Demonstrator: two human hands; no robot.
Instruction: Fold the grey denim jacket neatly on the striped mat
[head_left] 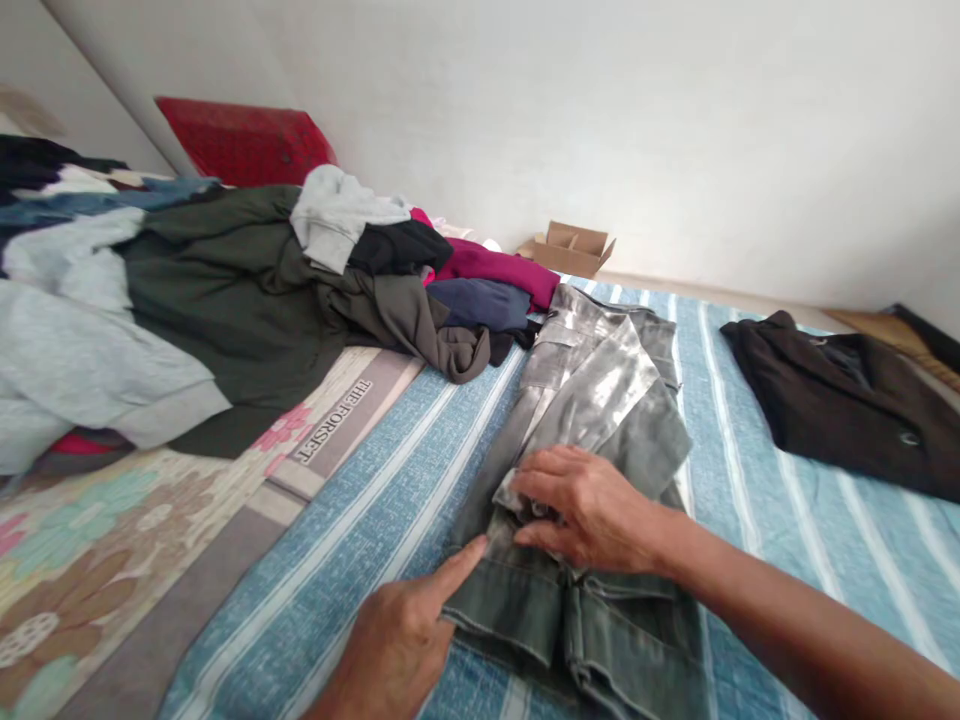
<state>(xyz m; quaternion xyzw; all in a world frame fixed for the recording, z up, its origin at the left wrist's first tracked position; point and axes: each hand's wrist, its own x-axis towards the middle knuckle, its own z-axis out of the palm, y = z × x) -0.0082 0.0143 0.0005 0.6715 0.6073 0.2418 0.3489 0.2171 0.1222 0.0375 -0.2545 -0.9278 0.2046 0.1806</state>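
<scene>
A faded grey-green denim garment with stiff seamed hems (592, 470) lies partly folded on a blue bedsheet with pale woven stripes (360, 540), its folded end nearest the viewer and its washed-out, almost silvery length stretching away toward the wall. The right hand (592, 510) lies flat on top of the folded layers, fingers spread and curled lightly over a crease, its grip pressing down on the cloth rather than closed around it. The left hand (405, 640) sits at the near left edge of the garment, index finger stretched out with its tip touching the thick hem, the other fingers tucked in; its grip clasps nothing. To the left of the sheet, a flat mat printed with soft pastel flowers and lettering (112, 560) carries a loose heap of crumpled clothes in dark olive, pale grey, black, navy and magenta (300, 280). Behind the heap, a red rectangular crate with a lattice surface (240, 140) leans against the smooth white wall. A small open brown cardboard box (570, 248) stands by the wall, and a folded dark brown garment (840, 400) lies well apart on the right of the sheet.
</scene>
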